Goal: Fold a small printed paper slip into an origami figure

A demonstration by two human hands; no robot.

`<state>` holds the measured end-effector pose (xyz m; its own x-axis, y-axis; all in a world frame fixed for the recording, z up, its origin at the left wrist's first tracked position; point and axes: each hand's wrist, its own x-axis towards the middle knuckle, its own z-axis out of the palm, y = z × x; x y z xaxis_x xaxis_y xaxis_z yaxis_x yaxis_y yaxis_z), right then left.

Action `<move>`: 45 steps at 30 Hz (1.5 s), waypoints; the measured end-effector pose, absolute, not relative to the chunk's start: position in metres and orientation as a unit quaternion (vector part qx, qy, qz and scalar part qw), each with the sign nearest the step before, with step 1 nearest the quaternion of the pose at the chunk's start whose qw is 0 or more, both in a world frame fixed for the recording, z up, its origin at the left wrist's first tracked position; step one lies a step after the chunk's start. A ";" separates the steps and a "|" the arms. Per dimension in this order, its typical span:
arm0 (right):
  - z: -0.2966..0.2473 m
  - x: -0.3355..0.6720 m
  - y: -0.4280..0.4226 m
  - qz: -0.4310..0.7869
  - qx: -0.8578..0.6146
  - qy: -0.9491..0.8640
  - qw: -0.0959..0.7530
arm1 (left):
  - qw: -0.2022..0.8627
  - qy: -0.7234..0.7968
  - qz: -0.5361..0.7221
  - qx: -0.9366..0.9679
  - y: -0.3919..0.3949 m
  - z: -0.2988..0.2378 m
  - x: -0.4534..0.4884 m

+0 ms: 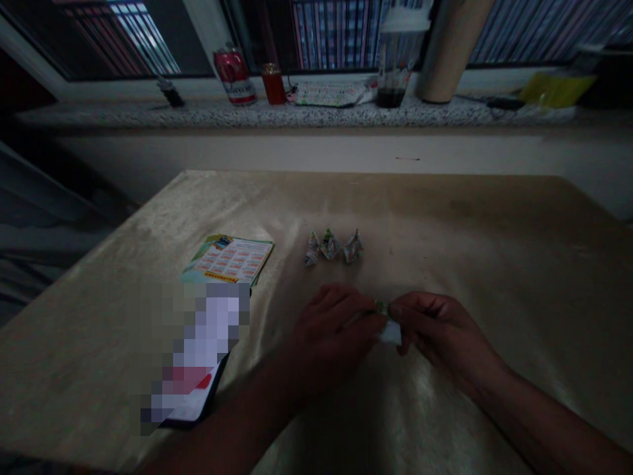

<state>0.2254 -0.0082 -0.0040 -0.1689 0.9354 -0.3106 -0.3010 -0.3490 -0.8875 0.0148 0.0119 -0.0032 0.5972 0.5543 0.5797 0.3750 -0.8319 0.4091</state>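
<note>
Between my hands, low over the table, is a small piece of paper (391,334), white below with a greenish printed part at its top. My left hand (341,323) has its fingers closed on the paper's left side. On the other side, my right hand (435,323) pinches it between thumb and fingers. Much of the paper is hidden by the fingers. Beyond my hands, three small folded paper pieces stand in a row: a left one (312,249), a middle one (330,245) and a right one (353,247).
Left of my hands lie a stack of printed sheets (232,257) and a phone (192,389) with its screen lit, partly pixelated. The cloth-covered table (494,251) reaches toward the window. On the sill (306,119) stand a red can (235,78), a red jar (273,84) and a clear cup (394,63).
</note>
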 end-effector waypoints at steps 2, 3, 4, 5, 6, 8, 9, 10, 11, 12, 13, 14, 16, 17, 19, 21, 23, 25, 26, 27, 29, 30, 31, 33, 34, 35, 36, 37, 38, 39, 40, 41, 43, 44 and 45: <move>-0.002 0.223 -0.009 0.706 -0.440 -0.317 0.456 | 0.146 0.257 0.391 0.872 0.012 0.000 0.017; -0.001 0.223 -0.010 0.708 -0.432 -0.319 0.459 | 0.178 0.270 0.407 0.854 0.011 0.002 0.018; 0.000 0.223 -0.010 0.700 -0.429 -0.336 0.462 | 0.220 0.294 0.423 0.828 0.010 0.004 0.020; 0.000 0.224 -0.011 0.680 -0.431 -0.365 0.468 | 0.269 0.329 0.435 0.793 0.009 0.006 0.020; 0.001 0.224 -0.011 0.652 -0.436 -0.404 0.470 | 0.323 0.369 0.438 0.754 0.008 0.008 0.021; 0.002 0.225 -0.012 0.577 -0.452 -0.495 0.467 | 0.430 0.433 0.420 0.671 0.006 0.009 0.023; 0.003 0.225 -0.013 0.536 -0.460 -0.536 0.463 | 0.480 0.450 0.407 0.634 0.005 0.008 0.025; 0.004 0.224 -0.013 0.497 -0.467 -0.568 0.460 | 0.526 0.457 0.393 0.600 0.005 0.007 0.026; 0.006 0.224 -0.014 0.464 -0.473 -0.593 0.458 | 0.568 0.459 0.377 0.569 0.005 0.006 0.026; 0.007 0.224 -0.014 0.438 -0.478 -0.609 0.456 | 0.604 0.457 0.364 0.543 0.005 0.005 0.027; 0.008 0.224 -0.015 0.422 -0.483 -0.617 0.457 | 0.630 0.454 0.355 0.521 0.005 0.004 0.027; 0.008 0.225 -0.015 0.417 -0.487 -0.618 0.455 | 0.648 0.453 0.347 0.505 0.006 0.003 0.027; 0.010 0.227 -0.015 0.425 -0.493 -0.615 0.446 | 0.663 0.455 0.336 0.490 0.007 0.003 0.025; 0.011 0.228 -0.015 0.433 -0.494 -0.612 0.441 | 0.668 0.450 0.335 0.489 0.008 0.004 0.023; 0.012 0.229 -0.014 0.456 -0.491 -0.604 0.432 | 0.685 0.428 0.330 0.488 0.009 0.005 0.020; 0.014 0.230 -0.013 0.480 -0.485 -0.590 0.432 | 0.710 0.395 0.320 0.487 0.011 0.006 0.016; 0.014 0.230 -0.013 0.495 -0.483 -0.577 0.435 | 0.722 0.384 0.307 0.488 0.012 0.006 0.014; 0.013 0.230 -0.014 0.499 -0.481 -0.573 0.437 | 0.720 0.380 0.303 0.496 0.013 0.006 0.013; 0.013 0.230 -0.014 0.504 -0.477 -0.574 0.434 | 0.718 0.373 0.306 0.501 0.014 0.006 0.013; 0.012 0.230 -0.014 0.512 -0.472 -0.575 0.430 | 0.719 0.361 0.312 0.505 0.014 0.007 0.013; 0.011 0.230 -0.015 0.527 -0.463 -0.574 0.422 | 0.724 0.335 0.320 0.512 0.014 0.007 0.012; 0.011 0.229 -0.015 0.530 -0.461 -0.574 0.421 | 0.727 0.329 0.314 0.515 0.014 0.007 0.012; 0.011 0.229 -0.015 0.528 -0.461 -0.577 0.420 | 0.729 0.327 0.304 0.518 0.014 0.007 0.012; 0.010 0.229 -0.015 0.513 -0.468 -0.587 0.416 | 0.720 0.340 0.291 0.531 0.015 0.007 0.011; 0.010 0.229 -0.015 0.509 -0.471 -0.593 0.410 | 0.711 0.346 0.292 0.539 0.015 0.007 0.011; 0.010 0.229 -0.016 0.510 -0.472 -0.596 0.403 | 0.704 0.348 0.296 0.544 0.015 0.007 0.010; 0.009 0.229 -0.016 0.516 -0.471 -0.595 0.397 | 0.700 0.347 0.301 0.547 0.015 0.006 0.010; 0.009 0.229 -0.016 0.525 -0.469 -0.591 0.394 | 0.701 0.345 0.302 0.546 0.015 0.006 0.010; 0.008 0.230 -0.016 0.534 -0.466 -0.586 0.394 | 0.708 0.343 0.296 0.541 0.015 0.006 0.011; 0.008 0.230 -0.016 0.539 -0.465 -0.581 0.394 | 0.714 0.347 0.288 0.535 0.015 0.006 0.011; 0.007 0.230 -0.016 0.541 -0.465 -0.579 0.395 | 0.715 0.355 0.285 0.530 0.015 0.006 0.012; 0.007 0.231 -0.016 0.543 -0.465 -0.577 0.395 | 0.713 0.364 0.287 0.526 0.016 0.006 0.013; 0.006 0.232 -0.015 0.555 -0.459 -0.574 0.389 | 0.708 0.373 0.296 0.521 0.016 0.005 0.013; 0.005 0.232 -0.014 0.566 -0.454 -0.570 0.386 | 0.709 0.372 0.298 0.519 0.016 0.005 0.014; 0.005 0.232 -0.013 0.576 -0.448 -0.565 0.384 | 0.715 0.367 0.296 0.517 0.017 0.004 0.014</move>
